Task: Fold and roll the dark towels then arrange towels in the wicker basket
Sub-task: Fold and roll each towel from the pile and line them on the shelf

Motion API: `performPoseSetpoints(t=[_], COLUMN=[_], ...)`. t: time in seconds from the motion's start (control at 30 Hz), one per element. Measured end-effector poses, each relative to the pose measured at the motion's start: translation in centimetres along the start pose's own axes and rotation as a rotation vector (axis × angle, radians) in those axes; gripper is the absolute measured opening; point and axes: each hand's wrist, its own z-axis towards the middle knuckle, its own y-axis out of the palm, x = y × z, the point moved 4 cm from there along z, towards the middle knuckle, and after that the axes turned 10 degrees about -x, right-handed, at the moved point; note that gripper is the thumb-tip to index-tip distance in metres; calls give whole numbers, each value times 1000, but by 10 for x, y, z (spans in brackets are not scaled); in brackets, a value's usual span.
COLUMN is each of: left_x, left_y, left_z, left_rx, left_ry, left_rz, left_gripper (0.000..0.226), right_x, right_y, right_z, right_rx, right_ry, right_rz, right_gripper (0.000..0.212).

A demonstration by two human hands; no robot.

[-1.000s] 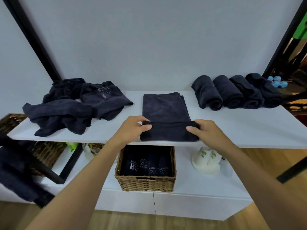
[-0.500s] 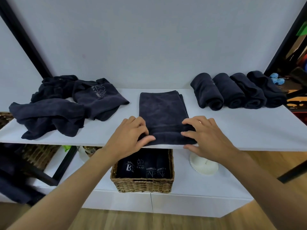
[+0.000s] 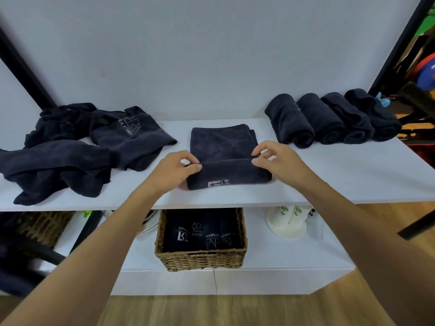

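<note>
A folded dark towel point(image 3: 222, 143) lies at the middle of the white shelf point(image 3: 341, 177), its near end rolled into a thick roll point(image 3: 228, 176) with a pale logo facing me. My left hand point(image 3: 175, 171) pinches the roll's left end between thumb and fingers. My right hand point(image 3: 274, 158) holds the roll's right end with curled fingertips on top. Several rolled dark towels point(image 3: 329, 118) lie side by side at the shelf's right. The wicker basket point(image 3: 202, 258) stands on the lower shelf under the roll, holding several upright rolled towels.
A heap of unfolded dark towels point(image 3: 70, 147) covers the shelf's left part. A white ceramic object point(image 3: 288, 222) sits on the lower shelf right of the basket. Another wicker basket point(image 3: 44, 225) is at lower left. Black frame posts point(image 3: 397, 43) flank the shelf.
The roll has grown and moved away from the shelf's front edge; its logo now shows. Both hands went from pressing over the towel's near end to gripping the roll's ends.
</note>
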Motion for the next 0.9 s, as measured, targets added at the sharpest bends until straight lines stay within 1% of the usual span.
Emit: performPoseSetpoints(t=[0.07,0.13,0.17,0.2,0.27,0.3,0.33,0.37,0.43,0.53,0.6,0.67,0.73,0.77,0.83,0.87,0.9], left_x=[1,5,6,7,3,0,-3,-4,1,6,3,-3,-5,-6,-5,-2,0], left_y=[1,1,2,3,6,8,9,7,0,-12,-17,-21,-25,-27,-30,-32,-35], left_z=[5,6,4,0,-5,-7,-6,-5,-1,12,26,41,53,58,67,70,73], left_rx=[48,156,199,216,177,144,113,94,79,22,-12,-32,-31,-40,-58,-64,-71], left_ry=[14,125,210,310,462,502,517,514,484,348,232,144,90,73,57,49,39], left_rz=[140,344,451,557,799,902,951,941,777,478,346,229,105,75,89,115,139], left_gripper=[6,5,6,12,37,48,53,52,40,19,17,15,9,7,8,9,11], right_x=[-2,-3,-2,-2,4,5,5,3,-2,-8,-5,-1,-2,-3,-10,-12,-13], right_y=[3,7,8,8,11,11,11,11,9,-2,-8,-9,-8,-9,-7,-5,-4], right_z=[6,3,0,-5,-9,-10,-6,-2,7,18,27,38,48,53,56,54,53], right_rx=[101,149,125,79,-18,-37,-47,-63,-129,-176,-172,-157,-80,-12,117,146,128], right_ry=[-114,-259,-303,-322,-324,-321,-312,-296,-243,-104,-6,77,79,31,-137,-220,-275], right_rz=[-251,-474,-545,-609,-722,-754,-760,-749,-638,-323,-143,-62,-73,-140,-364,-473,-558], right_gripper=[7,11,15,24,46,50,49,45,35,26,23,15,6,5,7,8,13])
